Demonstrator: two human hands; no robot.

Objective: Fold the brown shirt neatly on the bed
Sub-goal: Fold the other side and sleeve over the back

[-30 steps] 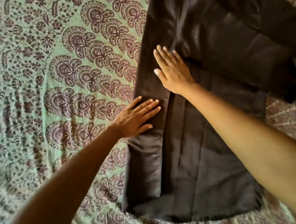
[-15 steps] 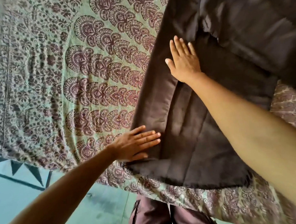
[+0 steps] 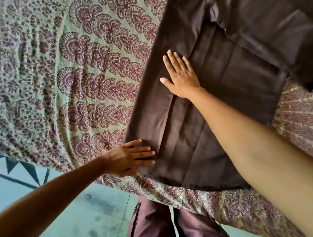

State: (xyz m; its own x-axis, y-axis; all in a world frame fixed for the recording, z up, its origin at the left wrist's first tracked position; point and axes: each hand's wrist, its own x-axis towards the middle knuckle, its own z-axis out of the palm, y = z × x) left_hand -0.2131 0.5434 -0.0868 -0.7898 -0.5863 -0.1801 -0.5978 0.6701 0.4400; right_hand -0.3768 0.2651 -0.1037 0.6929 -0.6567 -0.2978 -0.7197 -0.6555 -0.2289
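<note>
Dark brown cotton shirt (image 3: 213, 105) lies flat on the patterned green-maroon bedspread (image 3: 62, 77), long axis running away from the bed edge. Left hand (image 3: 130, 157), fingers straight, presses the near hem corner; right hand (image 3: 181, 76), fingers slightly spread, flattens the folded strip farther up.

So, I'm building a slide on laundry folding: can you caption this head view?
Left hand and right hand lie flat on the brown shirt, spread on a patterned bedspread.
</note>
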